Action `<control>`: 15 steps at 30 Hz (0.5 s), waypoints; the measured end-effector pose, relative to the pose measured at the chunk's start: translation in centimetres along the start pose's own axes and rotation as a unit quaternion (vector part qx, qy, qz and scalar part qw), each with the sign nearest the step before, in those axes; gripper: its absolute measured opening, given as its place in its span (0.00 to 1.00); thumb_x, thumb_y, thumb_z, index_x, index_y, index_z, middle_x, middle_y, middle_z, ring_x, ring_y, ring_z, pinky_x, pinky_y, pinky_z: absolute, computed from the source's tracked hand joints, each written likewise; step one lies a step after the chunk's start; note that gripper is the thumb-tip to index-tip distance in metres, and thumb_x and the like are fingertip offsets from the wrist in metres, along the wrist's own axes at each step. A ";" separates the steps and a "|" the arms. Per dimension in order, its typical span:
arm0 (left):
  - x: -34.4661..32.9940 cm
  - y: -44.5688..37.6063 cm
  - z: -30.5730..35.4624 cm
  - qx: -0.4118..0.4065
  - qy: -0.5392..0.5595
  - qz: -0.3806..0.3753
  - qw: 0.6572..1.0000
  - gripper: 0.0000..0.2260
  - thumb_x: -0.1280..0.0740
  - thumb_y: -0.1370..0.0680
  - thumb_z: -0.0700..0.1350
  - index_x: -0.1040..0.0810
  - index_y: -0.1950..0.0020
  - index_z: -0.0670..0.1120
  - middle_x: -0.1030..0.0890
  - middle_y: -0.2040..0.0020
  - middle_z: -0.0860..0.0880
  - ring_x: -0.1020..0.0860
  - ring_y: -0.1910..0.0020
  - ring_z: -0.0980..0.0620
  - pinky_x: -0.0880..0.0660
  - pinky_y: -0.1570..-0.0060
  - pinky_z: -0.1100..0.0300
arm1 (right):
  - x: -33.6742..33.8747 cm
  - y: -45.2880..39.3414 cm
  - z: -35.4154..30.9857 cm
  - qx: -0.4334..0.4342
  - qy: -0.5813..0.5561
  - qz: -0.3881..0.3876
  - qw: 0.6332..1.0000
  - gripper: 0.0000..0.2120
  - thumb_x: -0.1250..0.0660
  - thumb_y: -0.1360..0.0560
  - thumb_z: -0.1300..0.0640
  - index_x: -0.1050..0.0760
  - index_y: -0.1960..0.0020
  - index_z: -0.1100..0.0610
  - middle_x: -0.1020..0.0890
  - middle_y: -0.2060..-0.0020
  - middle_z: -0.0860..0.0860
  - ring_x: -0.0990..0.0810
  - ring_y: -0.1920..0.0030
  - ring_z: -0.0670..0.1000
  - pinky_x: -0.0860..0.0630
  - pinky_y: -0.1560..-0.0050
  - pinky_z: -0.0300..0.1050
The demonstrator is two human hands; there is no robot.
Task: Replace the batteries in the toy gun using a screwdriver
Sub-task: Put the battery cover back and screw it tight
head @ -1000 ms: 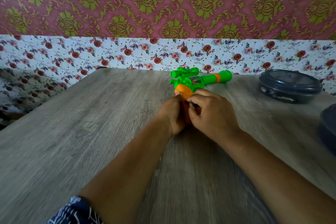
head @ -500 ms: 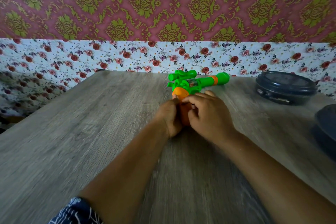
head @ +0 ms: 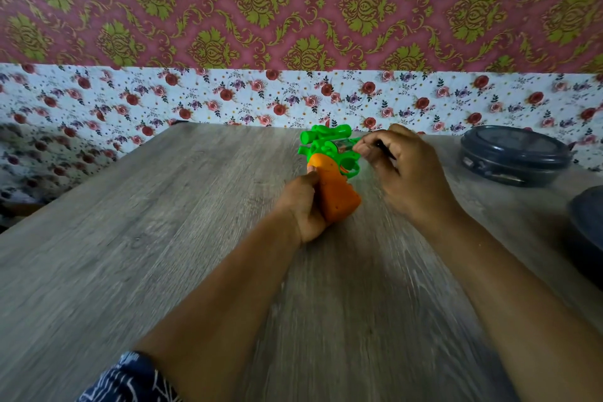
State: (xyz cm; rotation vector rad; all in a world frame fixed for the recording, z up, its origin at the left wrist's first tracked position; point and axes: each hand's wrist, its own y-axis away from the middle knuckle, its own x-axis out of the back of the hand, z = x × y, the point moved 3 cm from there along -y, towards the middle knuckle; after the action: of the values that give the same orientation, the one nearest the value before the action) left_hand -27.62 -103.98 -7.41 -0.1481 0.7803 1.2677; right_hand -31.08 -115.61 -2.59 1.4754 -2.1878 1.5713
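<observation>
A green toy gun point(head: 326, 148) with an orange grip point(head: 336, 192) lies on the wooden table point(head: 163, 238) near the far wall. My left hand point(head: 303, 206) is wrapped around the left side and back of the orange grip. My right hand point(head: 404, 170) is over the barrel, hiding most of it, and its fingers pinch a thin dark tool point(head: 385, 148) that looks like a screwdriver. The tool's tip is hidden by my fingers. The orange grip's near face shows in full.
A dark round lidded container point(head: 515, 153) stands at the back right of the table. Another dark round object point(head: 587, 222) is cut off by the right edge. A wall with floral paper runs along the table's far side.
My right hand has lifted off the orange grip and moved up and to the right over the barrel, holding the thin dark tool. The grip's near face is now uncovered. My left hand stayed put.
</observation>
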 end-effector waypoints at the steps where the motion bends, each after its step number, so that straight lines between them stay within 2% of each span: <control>1: 0.0 0.0 0.0 -0.001 -0.003 0.000 1.000 0.20 0.47 0.17 0.45 0.38 0.27 0.38 0.22 0.52 0.40 0.28 0.34 0.42 0.30 0.41 0.49 | 0.0 0.1 0.0 -0.001 -0.030 -0.004 1.000 0.10 0.37 0.24 0.55 0.21 0.53 0.61 0.21 0.58 0.56 0.22 0.56 0.52 0.27 0.57 0.45; 2: 0.0 0.0 0.0 -0.002 -0.005 0.000 1.000 0.19 0.47 0.17 0.45 0.38 0.28 0.38 0.22 0.49 0.39 0.27 0.34 0.42 0.30 0.41 0.49 | 0.1 0.2 -0.1 -0.009 -0.061 -0.007 0.998 0.09 0.36 0.24 0.56 0.21 0.53 0.61 0.19 0.59 0.56 0.21 0.58 0.49 0.26 0.58 0.43; 4: 0.1 -0.1 -0.1 -0.003 -0.013 0.006 1.000 0.19 0.46 0.17 0.45 0.37 0.28 0.38 0.23 0.42 0.39 0.24 0.39 0.42 0.31 0.41 0.49 | -0.1 0.4 -0.1 -0.053 -0.146 -0.012 0.988 0.09 0.37 0.24 0.56 0.22 0.55 0.61 0.20 0.67 0.54 0.24 0.70 0.43 0.27 0.68 0.39; 6: 0.2 -0.3 -0.1 -0.002 -0.028 0.010 1.000 0.19 0.46 0.17 0.45 0.37 0.28 0.38 0.24 0.38 0.38 0.25 0.39 0.42 0.31 0.42 0.49 | -0.4 0.6 0.0 -0.106 -0.242 -0.016 0.964 0.08 0.37 0.24 0.57 0.23 0.58 0.60 0.23 0.75 0.51 0.26 0.78 0.45 0.29 0.77 0.38; 8: 0.3 -0.6 -0.2 -0.001 -0.036 0.011 0.999 0.20 0.47 0.17 0.46 0.37 0.28 0.38 0.27 0.34 0.39 0.27 0.35 0.43 0.31 0.41 0.48 | -0.7 0.6 -0.2 -0.128 -0.300 -0.025 0.945 0.04 0.36 0.25 0.62 0.24 0.57 0.61 0.21 0.76 0.50 0.23 0.77 0.48 0.26 0.77 0.39; 9: 0.2 -0.6 -0.2 -0.001 -0.037 0.008 0.999 0.20 0.47 0.17 0.46 0.37 0.28 0.39 0.26 0.35 0.39 0.26 0.36 0.43 0.31 0.40 0.48 | -0.9 0.6 -0.3 -0.130 -0.317 -0.036 0.939 0.02 0.35 0.26 0.64 0.24 0.56 0.61 0.20 0.74 0.52 0.21 0.75 0.48 0.25 0.74 0.39; 11: 0.1 -0.7 -0.3 -0.008 -0.038 0.003 0.999 0.19 0.48 0.17 0.47 0.35 0.29 0.39 0.21 0.48 0.42 0.22 0.49 0.46 0.31 0.41 0.48 | -1.3 0.6 -0.5 -0.125 -0.327 -0.059 0.935 0.06 0.36 0.26 0.68 0.24 0.56 0.59 0.19 0.69 0.54 0.20 0.71 0.48 0.23 0.69 0.39; 12: 0.1 -0.8 -0.3 -0.011 -0.038 0.000 0.999 0.19 0.48 0.17 0.47 0.35 0.29 0.39 0.22 0.54 0.43 0.23 0.55 0.48 0.31 0.42 0.48 | -1.4 0.7 -0.5 -0.121 -0.324 -0.064 0.936 0.07 0.36 0.26 0.68 0.24 0.57 0.57 0.19 0.69 0.54 0.20 0.71 0.48 0.23 0.68 0.39; 13: 0.1 -0.8 -0.4 -0.013 -0.041 0.000 0.999 0.19 0.48 0.17 0.47 0.35 0.29 0.39 0.23 0.55 0.43 0.24 0.56 0.48 0.30 0.42 0.49 | -1.5 0.7 -0.4 -0.118 -0.318 -0.061 0.939 0.08 0.36 0.25 0.67 0.24 0.58 0.56 0.20 0.70 0.53 0.21 0.72 0.48 0.23 0.69 0.39; 15: 0.1 -0.9 -0.5 -0.010 -0.050 -0.002 0.999 0.20 0.48 0.17 0.47 0.36 0.28 0.39 0.23 0.45 0.41 0.23 0.46 0.45 0.30 0.40 0.48 | -1.6 0.8 -0.2 -0.108 -0.293 -0.041 0.949 0.07 0.36 0.25 0.63 0.24 0.60 0.54 0.22 0.73 0.51 0.24 0.73 0.49 0.24 0.71 0.41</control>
State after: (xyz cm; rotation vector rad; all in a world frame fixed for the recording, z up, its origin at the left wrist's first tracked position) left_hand -27.03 -104.41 -8.10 -0.1011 0.6805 1.2701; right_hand -30.86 -114.46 -3.88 2.1229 -2.4283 0.8939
